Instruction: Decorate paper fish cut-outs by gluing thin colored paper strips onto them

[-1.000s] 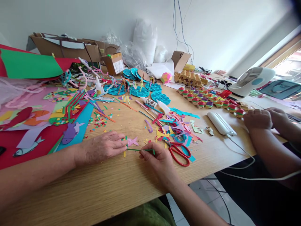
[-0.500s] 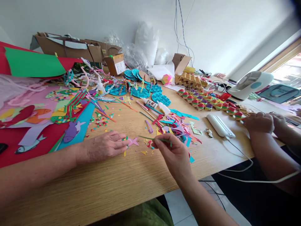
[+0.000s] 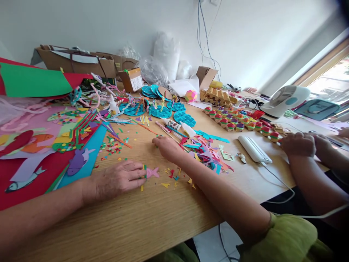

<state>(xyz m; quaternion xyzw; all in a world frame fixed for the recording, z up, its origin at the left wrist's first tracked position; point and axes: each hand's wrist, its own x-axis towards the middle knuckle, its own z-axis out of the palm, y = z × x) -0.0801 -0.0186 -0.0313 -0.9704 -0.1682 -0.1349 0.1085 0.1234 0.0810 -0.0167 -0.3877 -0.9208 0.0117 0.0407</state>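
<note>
My left hand (image 3: 124, 177) lies flat with fingers stretched out, covering most of a small pink paper fish on the table. Only the fish's tail (image 3: 153, 172) and a bit of green and yellow strip show past the fingertips. My right hand (image 3: 167, 146) is farther forward, back upward, its fingers pinched together low over the table. What they hold, if anything, is mostly hidden; a speck of green shows at the fingertips. Yellow and red paper scraps (image 3: 165, 185) lie between the hands. Left of my right hand is a scatter of small coloured paper bits (image 3: 113, 147).
Cut paper strips (image 3: 208, 151), glue bottles (image 3: 188, 129) and blue cardboard discs (image 3: 160, 110) lie ahead. Paper fish on coloured sheets (image 3: 79, 162) are at left. A white power strip (image 3: 254, 149), painted egg cartons (image 3: 240, 122) and another person's hands (image 3: 298, 145) are at right.
My right hand has moved forward and left from beside the paper fish, where it held a thin green strip. My left hand stays on the fish. The view has shifted slightly.
</note>
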